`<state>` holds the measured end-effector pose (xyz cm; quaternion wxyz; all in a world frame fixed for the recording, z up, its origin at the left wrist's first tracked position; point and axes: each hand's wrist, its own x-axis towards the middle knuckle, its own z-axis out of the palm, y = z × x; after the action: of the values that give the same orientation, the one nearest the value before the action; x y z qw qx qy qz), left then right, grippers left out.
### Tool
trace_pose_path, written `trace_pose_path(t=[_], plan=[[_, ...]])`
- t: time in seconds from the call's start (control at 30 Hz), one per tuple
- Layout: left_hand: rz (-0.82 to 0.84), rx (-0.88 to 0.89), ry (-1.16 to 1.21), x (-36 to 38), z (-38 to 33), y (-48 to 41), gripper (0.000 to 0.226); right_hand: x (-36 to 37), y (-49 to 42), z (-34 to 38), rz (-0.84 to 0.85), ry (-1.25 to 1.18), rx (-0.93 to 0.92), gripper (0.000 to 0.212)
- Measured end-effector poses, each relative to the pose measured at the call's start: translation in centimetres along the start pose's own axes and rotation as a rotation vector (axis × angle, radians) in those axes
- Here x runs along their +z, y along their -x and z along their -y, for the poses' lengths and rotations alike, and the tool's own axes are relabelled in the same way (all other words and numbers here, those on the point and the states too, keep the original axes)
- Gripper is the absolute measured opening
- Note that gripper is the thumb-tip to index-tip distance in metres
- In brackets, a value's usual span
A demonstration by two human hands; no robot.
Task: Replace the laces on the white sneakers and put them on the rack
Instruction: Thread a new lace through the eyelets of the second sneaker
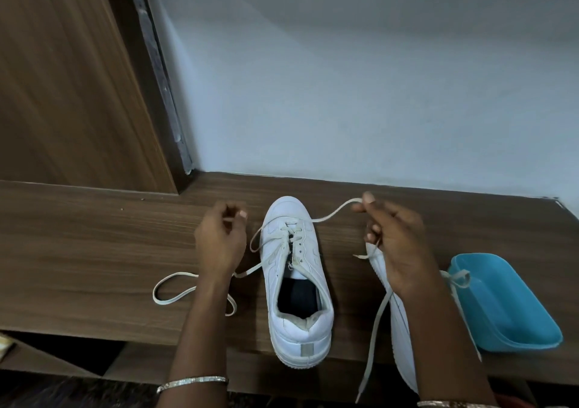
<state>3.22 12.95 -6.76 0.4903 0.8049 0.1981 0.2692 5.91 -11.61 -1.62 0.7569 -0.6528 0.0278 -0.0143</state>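
Note:
A white sneaker (297, 282) stands on the wooden shelf top (94, 251), toe pointing to the wall, with a cream lace (329, 216) threaded through its front eyelets. My right hand (394, 245) pinches the lace's right end above the shelf, to the right of the toe. My left hand (221, 238) is left of the toe with fingers curled around the lace's left part, which loops across the wood (175, 288). A second white sneaker (398, 320) lies mostly hidden under my right forearm, and another lace (376, 326) hangs across it.
A blue plastic tub (507, 307) sits at the right end of the shelf, a lace end draped on its rim. A wooden door panel (62, 79) rises at the left and a pale wall (344, 79) stands behind. The shelf's front edge runs below the sneaker's heel.

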Motion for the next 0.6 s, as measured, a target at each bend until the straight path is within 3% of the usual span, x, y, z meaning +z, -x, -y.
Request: trace_pose_path(t=[0.07,0.13,0.27,0.47,0.6], plan=[[0.098,0.127,0.26,-0.4,-2.3,0.4,0.012,1.0,0.5,-0.4,0.107,0.17,-0.017,0.026],[0.322,0.139,0.473,-0.5,-4.1,1.0,0.016,2.1,1.1,-0.5,0.19,0.285,-0.036,0.025],[0.617,0.182,0.383,0.3,-4.0,1.4,0.023,4.2,2.0,-0.8,0.326,0.364,-0.088,0.023],[0.669,0.149,0.455,-0.2,-3.4,0.9,0.013,4.6,2.1,-0.7,0.347,0.3,-0.041,0.027],[0.482,0.106,0.336,-0.8,-2.7,0.2,0.011,3.8,1.6,-0.5,0.318,0.288,-0.014,0.029]])
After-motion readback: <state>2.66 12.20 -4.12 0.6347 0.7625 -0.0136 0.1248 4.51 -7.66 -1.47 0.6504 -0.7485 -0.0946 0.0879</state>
